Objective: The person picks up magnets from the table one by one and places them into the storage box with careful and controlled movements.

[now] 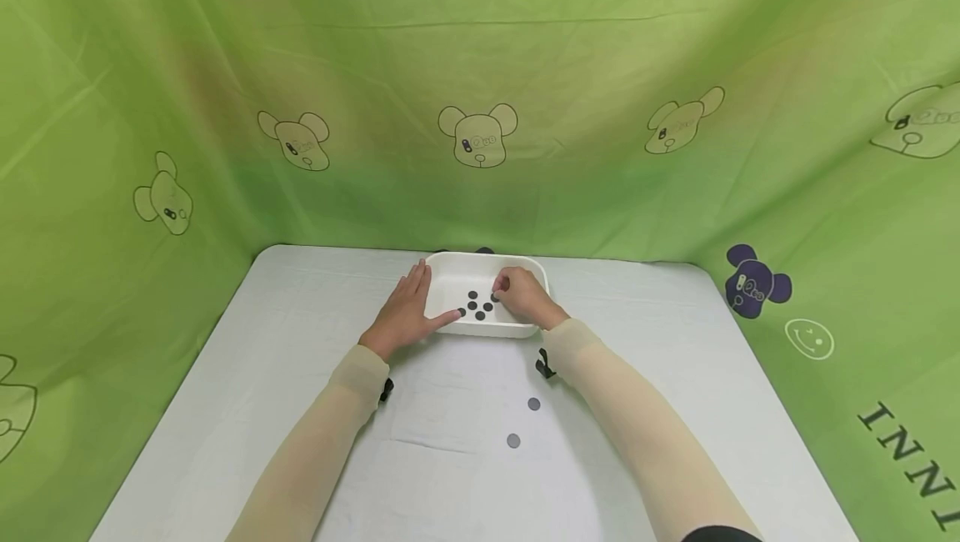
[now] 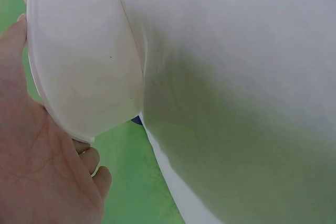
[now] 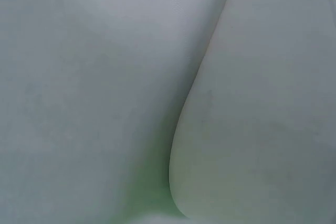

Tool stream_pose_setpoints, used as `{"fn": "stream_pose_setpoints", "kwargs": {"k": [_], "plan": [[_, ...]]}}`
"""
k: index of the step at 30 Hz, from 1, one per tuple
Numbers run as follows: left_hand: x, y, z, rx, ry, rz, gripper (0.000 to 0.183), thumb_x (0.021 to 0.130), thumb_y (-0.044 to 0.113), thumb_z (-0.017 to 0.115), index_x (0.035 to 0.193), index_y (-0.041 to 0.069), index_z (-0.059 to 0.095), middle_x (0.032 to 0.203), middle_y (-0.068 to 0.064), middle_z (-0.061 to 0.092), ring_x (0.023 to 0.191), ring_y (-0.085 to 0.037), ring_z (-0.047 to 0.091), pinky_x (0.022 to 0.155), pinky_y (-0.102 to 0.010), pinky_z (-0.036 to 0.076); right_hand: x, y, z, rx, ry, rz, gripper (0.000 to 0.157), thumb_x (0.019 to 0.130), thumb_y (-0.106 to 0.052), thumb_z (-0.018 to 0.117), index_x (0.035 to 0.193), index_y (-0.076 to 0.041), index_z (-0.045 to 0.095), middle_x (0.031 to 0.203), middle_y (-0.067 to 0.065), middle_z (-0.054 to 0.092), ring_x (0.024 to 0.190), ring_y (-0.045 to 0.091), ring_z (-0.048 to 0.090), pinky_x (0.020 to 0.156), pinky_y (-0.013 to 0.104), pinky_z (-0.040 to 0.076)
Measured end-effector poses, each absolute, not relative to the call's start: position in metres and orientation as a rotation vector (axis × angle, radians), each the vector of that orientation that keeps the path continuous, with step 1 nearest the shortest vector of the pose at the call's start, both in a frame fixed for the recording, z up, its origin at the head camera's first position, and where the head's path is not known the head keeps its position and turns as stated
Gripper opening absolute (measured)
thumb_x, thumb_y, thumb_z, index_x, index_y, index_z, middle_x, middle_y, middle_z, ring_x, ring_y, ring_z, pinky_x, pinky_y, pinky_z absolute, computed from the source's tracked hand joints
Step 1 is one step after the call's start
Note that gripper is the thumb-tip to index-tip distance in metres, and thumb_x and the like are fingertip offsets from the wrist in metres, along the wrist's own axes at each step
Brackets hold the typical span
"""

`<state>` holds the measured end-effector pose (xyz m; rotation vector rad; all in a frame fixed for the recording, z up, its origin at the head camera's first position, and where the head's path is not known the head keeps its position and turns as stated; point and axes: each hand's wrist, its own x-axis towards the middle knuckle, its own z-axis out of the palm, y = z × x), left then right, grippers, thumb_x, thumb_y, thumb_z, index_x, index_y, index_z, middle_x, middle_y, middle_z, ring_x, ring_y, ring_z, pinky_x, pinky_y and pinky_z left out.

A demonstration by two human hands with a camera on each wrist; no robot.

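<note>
A shallow white tray (image 1: pixel 450 275) lies near the table's far edge, with several small dark discs (image 1: pixel 472 306) on its floor. My left hand (image 1: pixel 405 313) rests along the tray's left side, fingers straight, thumb reaching over the front rim beside one disc. In the left wrist view, the tray's wall (image 2: pixel 86 61) stands against the left hand (image 2: pixel 44 156). Bent over the tray's right part, my right hand (image 1: pixel 522 293) pinches a dark disc (image 1: pixel 496 298) at its fingertips. Only the tray's outer wall (image 3: pixel 252 108) and the tablecloth fill the right wrist view.
Two grey discs (image 1: pixel 534 403) (image 1: pixel 513 441) lie on the white tablecloth (image 1: pixel 450 475) between the forearms, in front of the tray. Black straps hang at both wrists. A green curtain (image 1: pixel 480 208) with printed bear heads closes off the back and sides.
</note>
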<state>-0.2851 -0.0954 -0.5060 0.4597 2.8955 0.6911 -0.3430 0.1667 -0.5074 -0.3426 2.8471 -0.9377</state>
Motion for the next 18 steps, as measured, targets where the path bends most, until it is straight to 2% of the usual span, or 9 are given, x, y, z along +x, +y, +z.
{"fn": "stream_pose_setpoints", "kwargs": {"k": [11,18], "plan": [[-0.2849,-0.0951,-0.5063,0.478,2.903,0.707,0.116,0.099,0.078,0.054,0.171,0.003,0.001,0.181,-0.012,-0.006,0.167,-0.028,-0.002,0.135,-0.042,0.004,-0.3448,0.1668,-0.5098,-0.365,2.868,-0.939,0.005,0.098,-0.003,0.072,0.094,-0.004,0.069,0.096,0.011,0.068,0.094,0.027,0.062,0.092,0.043,0.055],[-0.2843,-0.0955,-0.5058,0.472,2.904,0.701,0.117,0.098,0.079,0.053,0.171,0.004,0.0,0.181,-0.012,-0.005,0.167,-0.026,-0.004,0.135,-0.041,0.004,-0.3427,0.1662,-0.5075,-0.358,2.859,-0.962,0.007,0.097,-0.001,0.072,0.093,-0.004,0.067,0.096,0.011,0.068,0.093,0.026,0.062,0.091,0.042,0.055]]}}
